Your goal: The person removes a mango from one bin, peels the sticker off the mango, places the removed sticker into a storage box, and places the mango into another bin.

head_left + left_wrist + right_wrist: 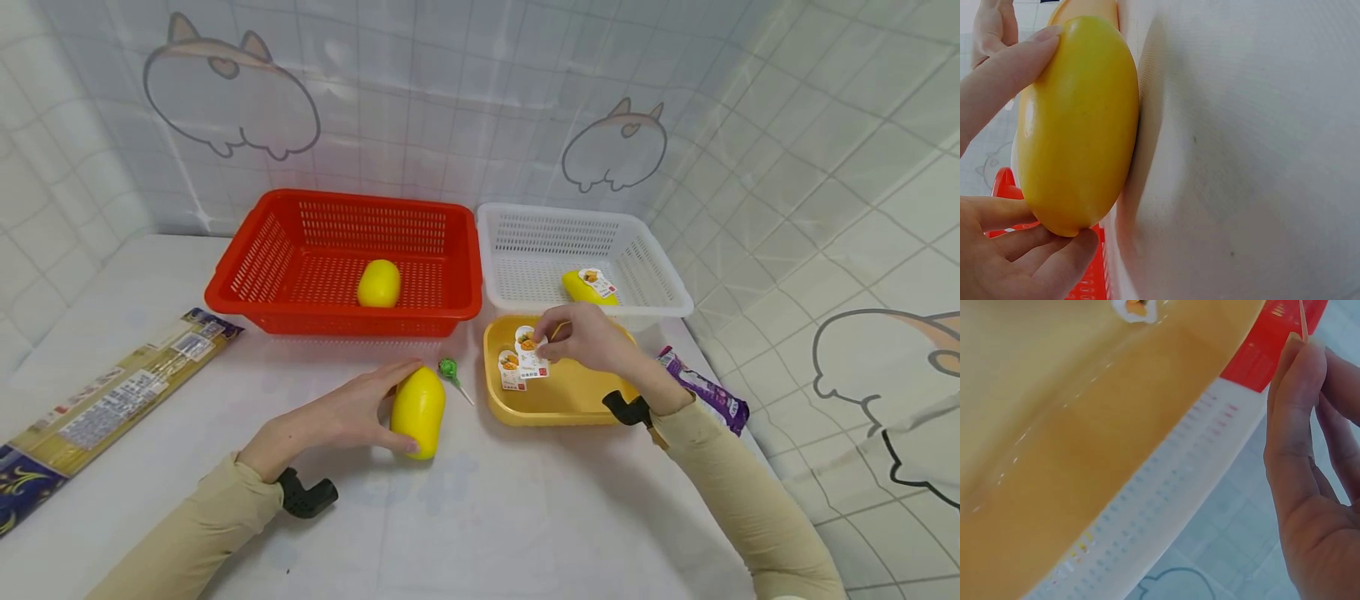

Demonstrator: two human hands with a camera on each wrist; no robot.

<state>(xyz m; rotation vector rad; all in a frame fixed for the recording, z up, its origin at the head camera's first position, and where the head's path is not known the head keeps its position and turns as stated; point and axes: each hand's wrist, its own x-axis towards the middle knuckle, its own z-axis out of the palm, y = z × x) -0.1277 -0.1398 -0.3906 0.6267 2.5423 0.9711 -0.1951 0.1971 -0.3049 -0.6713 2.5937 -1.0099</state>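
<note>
My left hand (345, 410) holds a yellow mango (418, 413) by its two ends, thumb at the near end and fingers at the far end. In the left wrist view the mango (1079, 125) lies close along the white tablecloth. Over a yellow tub (555, 408), my right hand (588, 337) pinches a white mango-print label (530, 354) between thumb and fingertips. A similar label (512, 372) is inside the tub. The right wrist view shows the right hand (1310, 444) with the pinched label edge-on at the top.
Behind stand a red basket (360, 323) holding a yellow mango (379, 284) and a white basket (517, 217) with a labelled mango (576, 287). A green lollipop (448, 369) lies between mango and tub. At the left is a noodle packet (120, 400); at the right, a purple packet (705, 390).
</note>
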